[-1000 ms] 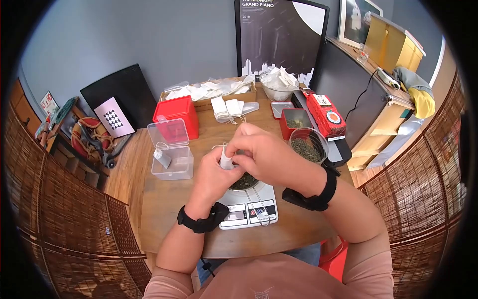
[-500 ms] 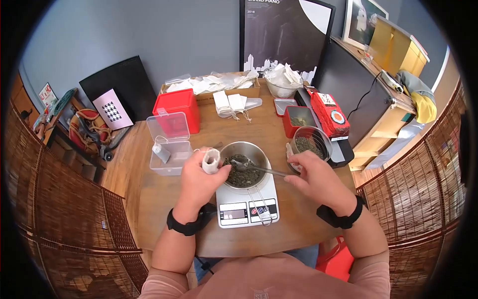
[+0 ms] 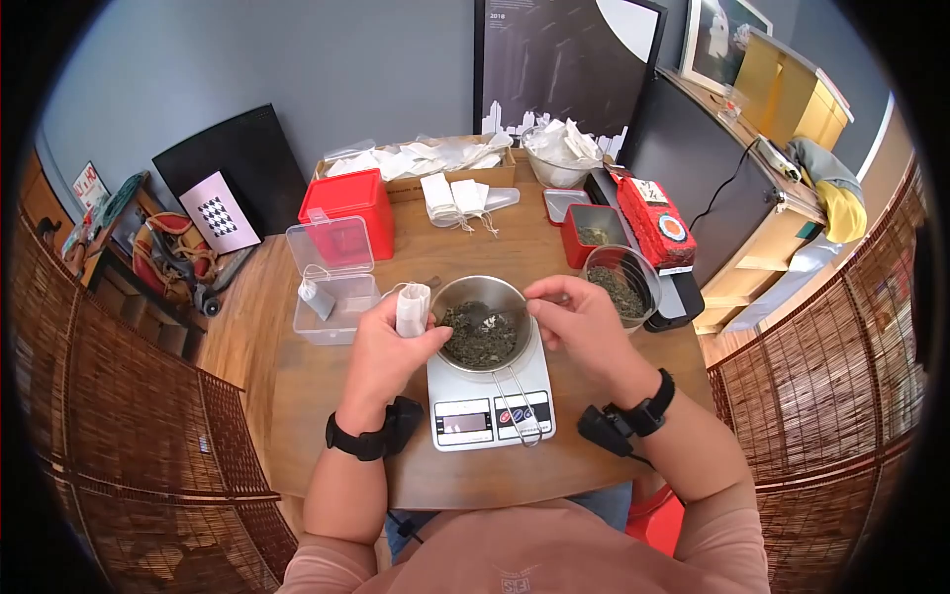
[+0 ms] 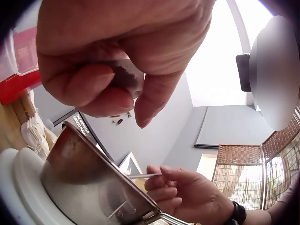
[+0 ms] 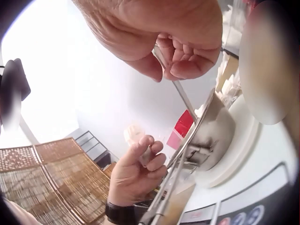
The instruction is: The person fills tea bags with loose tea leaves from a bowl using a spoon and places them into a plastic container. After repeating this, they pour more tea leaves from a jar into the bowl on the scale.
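The left hand (image 3: 388, 346) holds a small white bag (image 3: 413, 309) upright beside the left rim of a metal bowl (image 3: 455, 287). Dark dried leaves (image 3: 477, 346) lie in the bowl, which sits on a white kitchen scale (image 3: 465, 393). At the bowl's right rim the right hand (image 3: 584, 322) pinches the handle of a metal spoon, whose head rests among the leaves. In the right wrist view, the spoon handle (image 5: 183, 97) slants down from the fingertips into the bowl. The left wrist view shows the fingers (image 4: 89, 84) curled round the bag, which is partly hidden.
Left of the bowl stands an open clear box (image 3: 336, 315) with a filled bag (image 3: 317, 298). Behind are a red box (image 3: 356, 213), flat white bags (image 3: 440, 201) and a bowl of bags (image 3: 562, 158). A clear container of leaves (image 3: 621, 287) and a red tin (image 3: 586, 238) stand right.
The right hand has left the bag, taken hold of the spoon and shifted its grip toward the bowl. The left hand has moved left with the bag, bringing the bowl into view.
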`<state>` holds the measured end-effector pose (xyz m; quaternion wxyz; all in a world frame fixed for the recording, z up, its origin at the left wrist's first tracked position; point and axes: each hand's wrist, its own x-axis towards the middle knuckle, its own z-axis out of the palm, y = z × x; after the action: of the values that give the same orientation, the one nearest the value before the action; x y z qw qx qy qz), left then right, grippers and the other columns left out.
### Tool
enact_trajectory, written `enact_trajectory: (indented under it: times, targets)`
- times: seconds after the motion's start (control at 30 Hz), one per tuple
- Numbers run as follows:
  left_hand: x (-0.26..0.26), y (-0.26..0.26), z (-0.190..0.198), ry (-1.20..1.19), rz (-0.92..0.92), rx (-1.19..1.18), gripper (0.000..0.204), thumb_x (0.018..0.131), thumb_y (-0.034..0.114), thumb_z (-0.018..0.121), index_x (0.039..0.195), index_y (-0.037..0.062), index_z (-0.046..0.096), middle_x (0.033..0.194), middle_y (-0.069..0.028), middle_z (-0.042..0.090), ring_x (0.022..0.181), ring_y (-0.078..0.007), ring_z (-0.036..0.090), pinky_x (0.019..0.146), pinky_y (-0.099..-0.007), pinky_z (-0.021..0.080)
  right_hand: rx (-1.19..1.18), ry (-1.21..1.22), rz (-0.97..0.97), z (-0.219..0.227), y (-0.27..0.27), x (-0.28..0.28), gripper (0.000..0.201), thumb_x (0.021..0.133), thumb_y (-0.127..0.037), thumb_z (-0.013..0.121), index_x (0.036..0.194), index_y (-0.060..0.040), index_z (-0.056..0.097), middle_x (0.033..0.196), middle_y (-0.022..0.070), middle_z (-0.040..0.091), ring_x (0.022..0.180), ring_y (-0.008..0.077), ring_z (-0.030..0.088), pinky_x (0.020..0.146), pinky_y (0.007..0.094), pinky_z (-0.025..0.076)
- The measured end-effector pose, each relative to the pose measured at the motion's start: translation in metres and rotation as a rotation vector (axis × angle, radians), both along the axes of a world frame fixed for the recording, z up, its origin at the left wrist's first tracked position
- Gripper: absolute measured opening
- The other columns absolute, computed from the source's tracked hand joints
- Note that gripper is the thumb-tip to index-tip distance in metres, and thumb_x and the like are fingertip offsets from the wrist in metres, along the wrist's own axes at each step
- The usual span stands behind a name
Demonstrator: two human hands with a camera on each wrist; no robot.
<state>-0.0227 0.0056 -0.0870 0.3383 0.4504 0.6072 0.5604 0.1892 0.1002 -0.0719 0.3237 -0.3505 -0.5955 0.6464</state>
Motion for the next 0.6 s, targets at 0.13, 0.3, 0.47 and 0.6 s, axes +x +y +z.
enact_trajectory:
  times: [0.13,0.3,0.47,0.6]
  targets:
    - [0.000,-0.001,-0.001,0.044,-0.001,0.039,0.019,0.069,0.004,0.073,0.078,0.0040,0.057,0.074,0.0027,0.056,0.069,-0.0062,0.051,0.061,-0.0237,0.043,0.123,-0.057,-0.002,0.006,-0.005,-0.013,0.015,0.087,-0.006,0.058,0.099,0.0008,0.062,0.078,0.0031,0.060,0.063,0.0082,0.055,0.056,0.0226,0.045]
    - [-0.001,0.000,-0.004,0.058,0.010,0.049,0.018,0.069,0.004,0.073,0.080,0.0040,0.057,0.075,0.0025,0.056,0.069,-0.0066,0.052,0.062,-0.0239,0.043,0.626,-0.313,0.141,0.022,-0.003,0.000,0.018,0.085,-0.005,0.057,0.102,-0.0007,0.062,0.083,0.0095,0.058,0.069,0.0189,0.056,0.064,0.0304,0.046]
    - [0.000,0.001,-0.006,0.018,0.024,0.045,0.021,0.069,0.005,0.074,0.081,0.0038,0.058,0.075,0.0021,0.057,0.069,-0.0070,0.052,0.062,-0.0243,0.044,0.730,-0.413,0.198,0.019,-0.004,0.002,0.019,0.086,-0.005,0.056,0.103,-0.0019,0.062,0.084,0.0118,0.055,0.077,0.0249,0.055,0.070,0.0322,0.045]
    - [-0.001,0.001,-0.008,-0.001,0.022,0.069,0.023,0.068,0.006,0.077,0.081,0.0039,0.058,0.075,0.0019,0.056,0.069,-0.0073,0.052,0.061,-0.0244,0.044,0.732,-0.315,0.271,0.012,-0.004,0.008,0.019,0.087,-0.008,0.054,0.104,-0.0018,0.062,0.084,0.0105,0.055,0.079,0.0222,0.055,0.071,0.0312,0.044]
